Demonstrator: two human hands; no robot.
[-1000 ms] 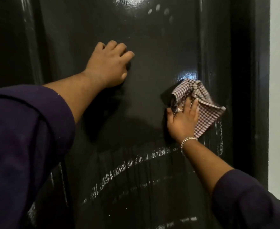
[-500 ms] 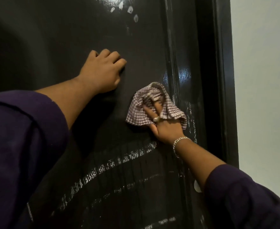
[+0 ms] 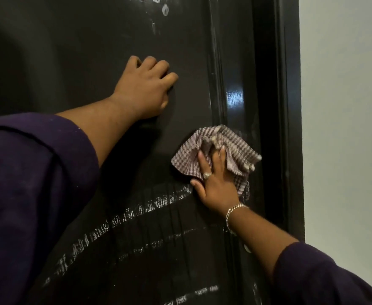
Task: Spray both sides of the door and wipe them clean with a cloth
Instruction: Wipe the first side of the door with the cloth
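Observation:
The black door (image 3: 75, 62) fills the view, with white streaks of spray foam (image 3: 136, 210) arcing across its lower part and small blobs near the top. My right hand (image 3: 216, 186) presses a brown-and-white checked cloth (image 3: 235, 146) against the door near its right edge. The cloth is bunched round my fingers and covers the outer ones. My left hand (image 3: 145, 89) leans on the door above and to the left, its fingers bent and holding nothing.
The dark door frame (image 3: 290, 128) runs down the right side, with a pale wall (image 3: 345, 128) beyond it. A vertical groove (image 3: 216, 84) in the door passes just above the cloth. No spray bottle is in view.
The cloth swept left across the door, then came back right toward the groove and edge. My left hand stayed pressed in the same place on the door.

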